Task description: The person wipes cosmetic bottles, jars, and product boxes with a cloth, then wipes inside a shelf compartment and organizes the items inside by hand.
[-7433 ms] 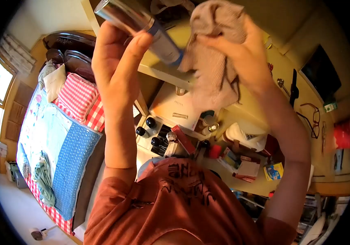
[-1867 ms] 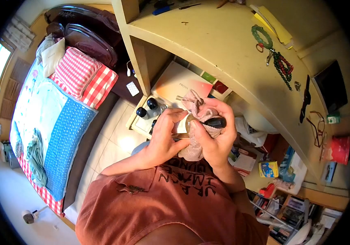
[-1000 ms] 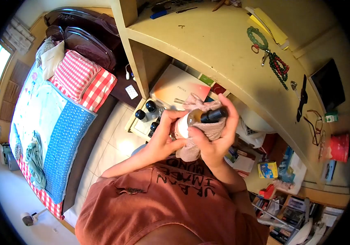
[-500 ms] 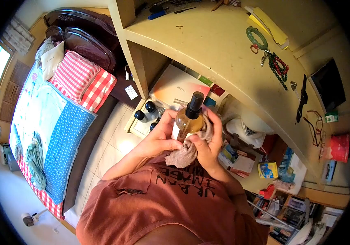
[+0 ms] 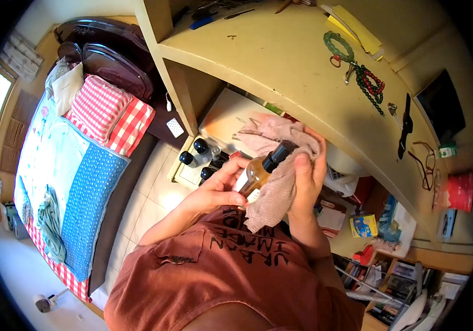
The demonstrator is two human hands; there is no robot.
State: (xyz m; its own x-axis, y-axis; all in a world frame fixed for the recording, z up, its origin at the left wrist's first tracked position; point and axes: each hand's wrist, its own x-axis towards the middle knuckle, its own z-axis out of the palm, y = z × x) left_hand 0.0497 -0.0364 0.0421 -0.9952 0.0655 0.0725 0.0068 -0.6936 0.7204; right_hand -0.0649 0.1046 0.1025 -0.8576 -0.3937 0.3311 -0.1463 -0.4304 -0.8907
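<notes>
My left hand grips the lower part of a bottle with amber-coloured contents, a pale label and a black cap. The bottle tilts, its cap pointing up and to the right. In my right hand is a pinkish-beige cloth, spread against the bottle's right side and around behind the cap. The thumb presses on the cloth, while some of my fingers are hidden behind it. Below and left of the cloth's upper end, several dark-capped bottles stand in an open drawer.
A flat box lies in the drawer. Above curves a cream desktop with bead bracelets, a watch, glasses and a red cup. At left is a bed; at lower right, a bookshelf.
The bottle has tipped from near upright toward the right. My right hand has moved right and up, and the cloth, bunched before, is now spread along the bottle and past its cap.
</notes>
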